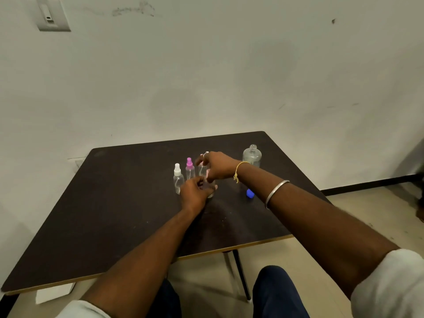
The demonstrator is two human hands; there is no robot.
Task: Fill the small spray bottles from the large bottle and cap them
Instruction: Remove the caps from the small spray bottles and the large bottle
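Item: small clear plastic spray bottle [210, 190], cylindrical, held upright on the dark matte brown tabletop [119, 203] near its centre. Most of its body is hidden behind the left hand [195, 192], whose fingers are curled around it; the forearm is extended forward from a rolled pale sleeve.

The right hand [216, 167] is arched above the same bottle, wrist bent downward, fingers drawn together around a small pale pink spray cap [207, 174] at the neck. Whether the cap is seated cannot be told. A yellow thread [237, 172] is tied at the right wrist, and a smooth silver metal bangle [276, 192] is worn further up the forearm.

Adjacent: a clear small bottle with a white spray cap [177, 180] and a clear small bottle with a magenta spray cap [190, 168], both upright, just left of the hands. A further small clear bottle [203, 169] is partly hidden behind the right hand.

Right rear: a large clear round-shouldered bottle [252, 156], upright, neck uncapped. A glossy blue plastic cap [249, 193] is seen on the tabletop beside the right forearm.

Surround: scuffed off-white wall [206, 65], pale tiled floor [355, 214].
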